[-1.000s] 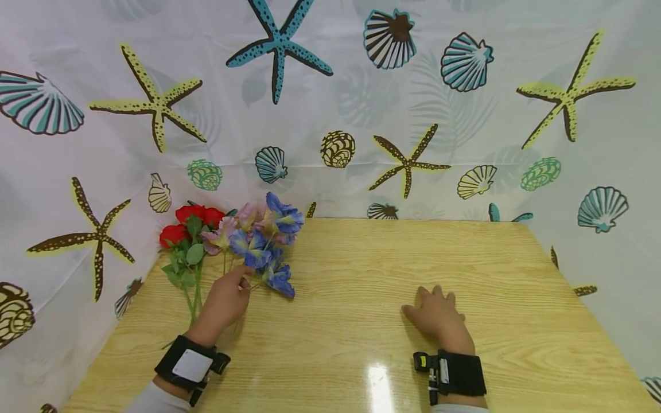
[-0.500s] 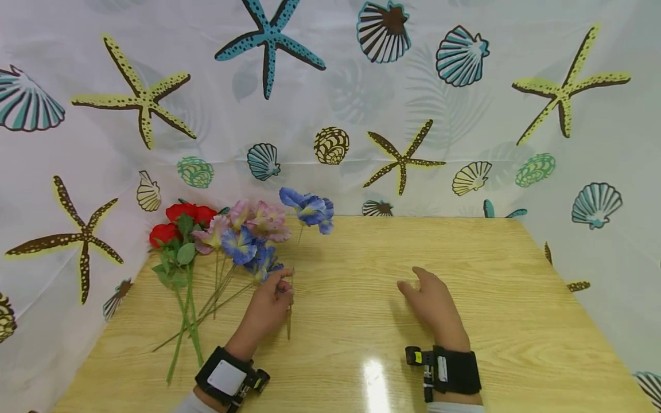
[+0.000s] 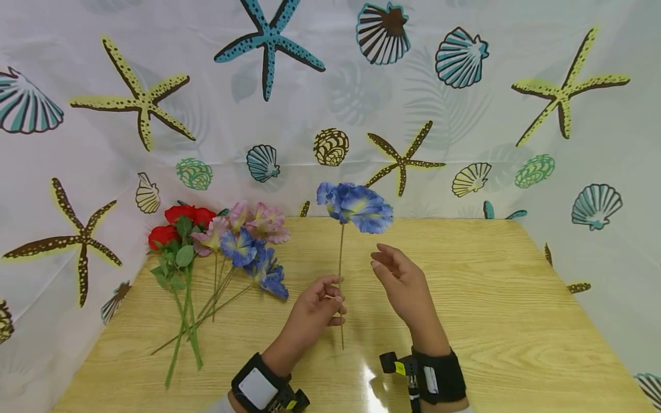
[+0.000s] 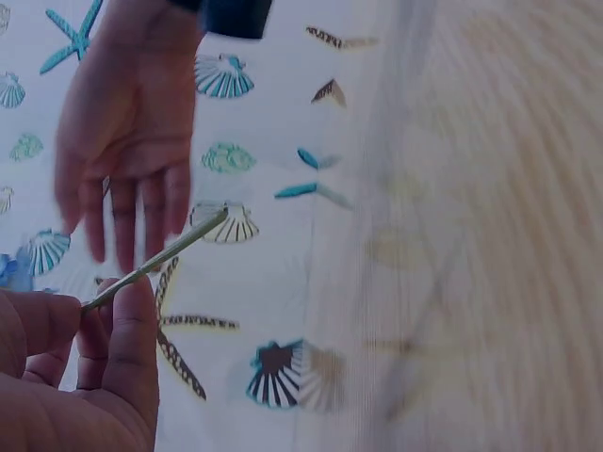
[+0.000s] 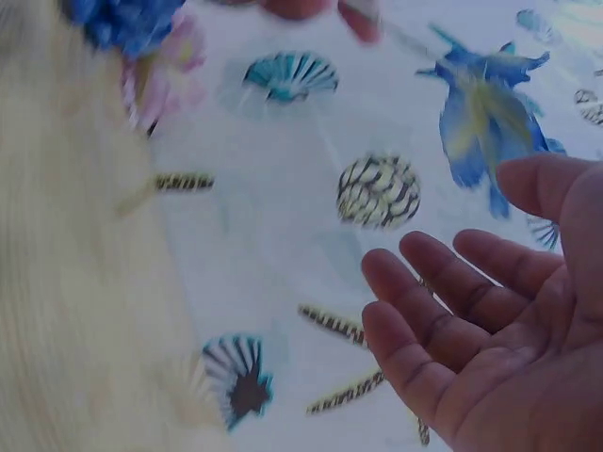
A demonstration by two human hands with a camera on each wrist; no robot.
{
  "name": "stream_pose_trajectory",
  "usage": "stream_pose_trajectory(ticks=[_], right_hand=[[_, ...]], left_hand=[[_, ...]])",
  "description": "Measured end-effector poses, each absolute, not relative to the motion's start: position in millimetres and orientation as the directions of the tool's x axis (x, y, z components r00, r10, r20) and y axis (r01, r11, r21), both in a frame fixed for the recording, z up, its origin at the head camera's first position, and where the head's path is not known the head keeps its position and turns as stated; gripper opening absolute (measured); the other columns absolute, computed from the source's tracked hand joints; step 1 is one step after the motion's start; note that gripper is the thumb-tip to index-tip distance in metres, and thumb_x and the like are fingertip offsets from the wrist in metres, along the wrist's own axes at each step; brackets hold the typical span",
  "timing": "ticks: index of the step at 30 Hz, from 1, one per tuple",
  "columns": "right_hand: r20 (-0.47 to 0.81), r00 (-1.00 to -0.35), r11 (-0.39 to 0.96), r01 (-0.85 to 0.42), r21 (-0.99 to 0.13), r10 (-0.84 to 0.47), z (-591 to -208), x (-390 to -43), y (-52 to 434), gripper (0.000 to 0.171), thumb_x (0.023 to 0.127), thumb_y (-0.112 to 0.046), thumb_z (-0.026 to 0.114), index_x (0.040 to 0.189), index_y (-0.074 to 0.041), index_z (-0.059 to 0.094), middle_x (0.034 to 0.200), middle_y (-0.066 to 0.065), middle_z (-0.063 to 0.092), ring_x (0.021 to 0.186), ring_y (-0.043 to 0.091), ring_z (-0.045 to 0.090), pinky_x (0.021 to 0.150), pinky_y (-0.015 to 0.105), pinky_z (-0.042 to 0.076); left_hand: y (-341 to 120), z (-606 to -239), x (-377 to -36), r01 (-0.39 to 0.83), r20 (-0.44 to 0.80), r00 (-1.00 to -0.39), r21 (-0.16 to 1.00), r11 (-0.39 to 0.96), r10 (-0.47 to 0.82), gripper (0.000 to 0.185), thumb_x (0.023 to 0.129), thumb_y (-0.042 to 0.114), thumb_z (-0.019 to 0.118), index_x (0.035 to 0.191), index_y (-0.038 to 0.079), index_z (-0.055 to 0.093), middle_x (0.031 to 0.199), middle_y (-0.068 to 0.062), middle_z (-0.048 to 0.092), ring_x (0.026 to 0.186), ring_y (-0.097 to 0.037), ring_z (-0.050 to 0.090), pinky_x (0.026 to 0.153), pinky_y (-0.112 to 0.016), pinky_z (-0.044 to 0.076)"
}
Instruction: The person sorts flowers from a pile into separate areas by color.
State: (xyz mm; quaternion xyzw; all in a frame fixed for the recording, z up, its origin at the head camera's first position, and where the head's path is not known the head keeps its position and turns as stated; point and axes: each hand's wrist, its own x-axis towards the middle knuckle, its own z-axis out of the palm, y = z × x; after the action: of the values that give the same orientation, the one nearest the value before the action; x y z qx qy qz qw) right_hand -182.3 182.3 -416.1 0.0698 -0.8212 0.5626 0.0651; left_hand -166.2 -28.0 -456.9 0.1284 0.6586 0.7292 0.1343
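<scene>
My left hand (image 3: 322,301) pinches the thin stem (image 3: 341,269) of a blue artificial flower (image 3: 355,206) and holds it upright above the wooden table (image 3: 465,298). In the left wrist view the stem (image 4: 155,262) runs out from between thumb and fingers. My right hand (image 3: 400,275) hovers just right of the stem, fingers relaxed and spread, holding nothing; the right wrist view shows its open palm (image 5: 490,358) with the blue bloom (image 5: 485,113) beyond it.
Red roses (image 3: 175,223), pink flowers (image 3: 258,221) and blue flowers (image 3: 253,258) lie in a bunch at the table's back left, stems pointing toward me. A curtain printed with starfish and shells (image 3: 330,103) surrounds the table on three sides.
My left hand has lifted one blue flower out of the bunch and carried it right to the table's middle. My right hand rose off the table and moved left toward the stem.
</scene>
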Motion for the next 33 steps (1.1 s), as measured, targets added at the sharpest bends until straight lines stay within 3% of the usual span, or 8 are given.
stream_pose_trajectory(ticks=[7, 13, 22, 28, 33], right_hand=[[0.222, -0.969, 0.14, -0.237, -0.961, -0.111, -404, -174, 166, 0.04, 0.102, -0.01, 0.056, 0.141, -0.004, 0.051, 0.125, 0.016, 0.062, 0.114, 0.026, 0.063, 0.093, 0.033, 0.05], [0.219, -0.971, 0.06, -0.225, -0.972, -0.095, -403, -173, 158, 0.036, 0.098, -0.001, 0.058, 0.134, 0.005, 0.054, 0.118, 0.023, 0.062, 0.104, 0.02, 0.065, 0.085, 0.026, 0.052], [0.172, -0.98, 0.133, -0.184, -0.974, -0.095, -408, -176, 153, 0.028, 0.096, -0.001, 0.059, 0.124, 0.001, 0.06, 0.119, 0.018, 0.059, 0.103, 0.029, 0.064, 0.079, 0.03, 0.054], [0.19, -0.98, 0.257, -0.2, -0.945, -0.066, -412, -176, 151, 0.036, 0.095, -0.002, 0.06, 0.131, -0.007, 0.058, 0.115, 0.011, 0.062, 0.095, 0.025, 0.064, 0.074, 0.031, 0.055], [0.214, -0.976, 0.301, -0.217, -0.929, -0.042, -412, -175, 149, 0.034, 0.095, -0.002, 0.057, 0.129, -0.007, 0.057, 0.112, 0.01, 0.062, 0.092, 0.024, 0.064, 0.071, 0.031, 0.055]], left_hand=[[-17, -455, -155, -0.044, 0.01, -0.917, 0.991, -0.126, 0.399, 0.033, 0.102, 0.008, 0.053, 0.135, 0.001, 0.052, 0.106, -0.01, 0.056, 0.089, -0.018, 0.061, 0.077, -0.033, 0.055], [-12, -462, -151, -0.081, -0.02, -0.921, 0.987, -0.141, 0.389, 0.028, 0.101, 0.005, 0.055, 0.128, -0.004, 0.055, 0.102, -0.007, 0.059, 0.084, -0.015, 0.061, 0.072, -0.028, 0.053], [-6, -471, -149, -0.129, -0.071, -0.909, 0.985, -0.115, 0.41, 0.026, 0.102, 0.01, 0.055, 0.125, -0.003, 0.055, 0.1, -0.006, 0.059, 0.083, -0.015, 0.062, 0.07, -0.029, 0.055], [-6, -474, -149, -0.136, -0.086, -0.902, 0.987, -0.091, 0.422, 0.03, 0.102, 0.011, 0.055, 0.127, -0.006, 0.054, 0.098, -0.005, 0.06, 0.083, -0.019, 0.062, 0.068, -0.029, 0.054], [-5, -476, -149, -0.126, -0.078, -0.9, 0.988, -0.086, 0.429, 0.03, 0.103, 0.011, 0.054, 0.127, -0.005, 0.054, 0.098, -0.004, 0.06, 0.083, -0.021, 0.062, 0.068, -0.028, 0.053]])
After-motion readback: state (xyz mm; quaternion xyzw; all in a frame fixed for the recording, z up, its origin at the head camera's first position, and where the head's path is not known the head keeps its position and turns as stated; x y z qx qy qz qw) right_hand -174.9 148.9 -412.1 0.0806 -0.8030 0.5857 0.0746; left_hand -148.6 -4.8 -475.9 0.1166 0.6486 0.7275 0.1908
